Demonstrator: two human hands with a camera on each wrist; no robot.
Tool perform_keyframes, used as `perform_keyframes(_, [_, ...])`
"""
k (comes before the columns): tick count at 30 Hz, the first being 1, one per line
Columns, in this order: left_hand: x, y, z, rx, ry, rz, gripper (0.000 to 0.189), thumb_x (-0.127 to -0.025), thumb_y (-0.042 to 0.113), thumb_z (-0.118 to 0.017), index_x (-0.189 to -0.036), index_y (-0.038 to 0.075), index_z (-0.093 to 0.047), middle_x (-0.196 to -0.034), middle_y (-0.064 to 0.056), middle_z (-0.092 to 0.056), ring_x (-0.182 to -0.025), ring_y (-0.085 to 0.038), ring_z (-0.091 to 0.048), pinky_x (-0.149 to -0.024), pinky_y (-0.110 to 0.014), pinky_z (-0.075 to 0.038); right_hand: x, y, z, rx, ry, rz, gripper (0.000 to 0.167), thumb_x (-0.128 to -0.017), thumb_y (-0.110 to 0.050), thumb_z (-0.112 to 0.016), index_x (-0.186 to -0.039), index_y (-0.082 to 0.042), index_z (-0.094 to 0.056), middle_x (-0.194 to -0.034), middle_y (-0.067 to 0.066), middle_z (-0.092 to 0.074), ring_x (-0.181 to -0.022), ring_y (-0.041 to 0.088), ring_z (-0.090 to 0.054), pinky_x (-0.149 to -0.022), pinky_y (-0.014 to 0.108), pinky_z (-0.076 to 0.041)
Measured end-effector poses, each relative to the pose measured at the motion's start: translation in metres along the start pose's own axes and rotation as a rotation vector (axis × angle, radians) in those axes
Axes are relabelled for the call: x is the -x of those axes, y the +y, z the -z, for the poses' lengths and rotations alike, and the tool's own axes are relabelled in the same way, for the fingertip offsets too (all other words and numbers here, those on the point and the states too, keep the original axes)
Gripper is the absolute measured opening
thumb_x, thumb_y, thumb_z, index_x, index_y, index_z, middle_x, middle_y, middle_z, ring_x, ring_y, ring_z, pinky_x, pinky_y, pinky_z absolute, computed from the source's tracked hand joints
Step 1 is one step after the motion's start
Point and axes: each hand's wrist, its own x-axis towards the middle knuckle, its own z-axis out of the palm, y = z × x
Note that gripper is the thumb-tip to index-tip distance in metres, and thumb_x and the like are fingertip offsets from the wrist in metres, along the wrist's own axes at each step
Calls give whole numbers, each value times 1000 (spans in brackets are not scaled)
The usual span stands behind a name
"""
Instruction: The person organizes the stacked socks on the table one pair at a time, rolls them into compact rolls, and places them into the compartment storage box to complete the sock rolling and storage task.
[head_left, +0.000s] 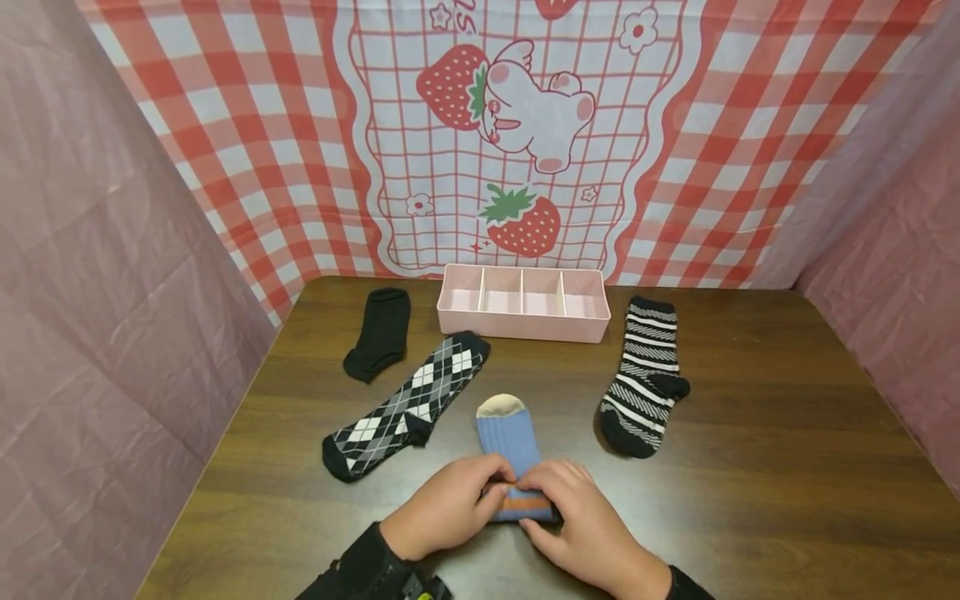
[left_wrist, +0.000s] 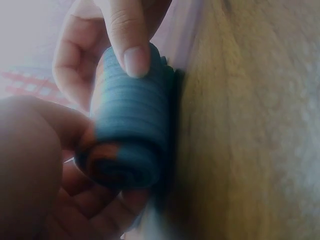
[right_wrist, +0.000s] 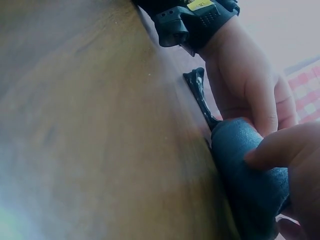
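Note:
A blue sock [head_left: 508, 439] with a cream inner cuff and an orange band lies at the table's front middle, its near end wound into a roll. In the left wrist view the rolled sock [left_wrist: 131, 110] shows its spiral end. My left hand [head_left: 453, 504] holds the roll's left side with fingers and thumb. My right hand [head_left: 585, 521] grips its right side, the thumb at the near face and the fingers over the top. The flat cuff end points away from me, toward the box. In the right wrist view both hands are around the rolled sock [right_wrist: 240, 165].
A pink box [head_left: 522, 323] with several compartments stands at the table's back edge. On the left lie a black ankle sock [head_left: 382, 329] and an argyle sock [head_left: 408, 404]. A black-and-white striped sock [head_left: 645, 367] lies to the right. A checked cloth [head_left: 285, 150] hangs behind.

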Motion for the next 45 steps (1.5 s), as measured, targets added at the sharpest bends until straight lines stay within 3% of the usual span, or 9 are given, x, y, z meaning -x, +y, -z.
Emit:
perform_keyframes(5, [0,0,0,13,9,-9,8,-104,17,-60,-109,20,-65,-96,13,-63,-78,0,-55,-72,-22,-48,0,0,1,-8,-10,38,47,-77,-12,-89,-119,-19,-69,-120,-5,-62,-109,15,-58,-95,32,-47])
perform_keyframes(10, [1,0,0,0,32,-18,9,-104,16,-60,-109,21,-66,-101,12,-65,-86,0,-58,-78,-23,-50,0,0,0,-9,-17,51,47,-78,-11,-88,-121,-19,-69,-121,-2,-62,-110,15,-59,-96,26,-47])
perform_keyframes(20, [2,2,-1,-76,135,-115,8,-100,13,-66,-103,19,-71,-98,12,-63,-87,-1,-57,-79,-20,-50,1,-1,-2,-14,-28,-14,38,-86,-18,-84,-119,-22,-67,-121,-10,-60,-111,10,-59,-96,24,-46])
perform_keyframes(23, [2,3,-1,-83,148,-132,6,-99,13,-68,-101,19,-71,-97,12,-62,-86,-1,-56,-79,-20,-50,1,-1,-2,-31,-23,-1,35,-88,-18,-83,-120,-21,-67,-121,-9,-61,-109,11,-59,-95,26,-48])
perform_keyframes(38, [4,6,2,-92,194,-209,10,-93,10,-71,-97,19,-70,-94,8,-65,-82,-4,-52,-75,-18,-45,1,-5,-2,-88,-2,-63,30,-93,-14,-78,-117,-24,-64,-115,-15,-59,-102,6,-60,-87,28,-52])
perform_keyframes(45, [4,7,3,-135,154,-238,17,-89,15,-78,-103,21,-71,-99,13,-63,-87,-1,-53,-79,-17,-46,0,-3,-2,-100,28,-76,27,-91,-13,-79,-111,-26,-66,-113,-15,-60,-100,5,-60,-86,24,-50])
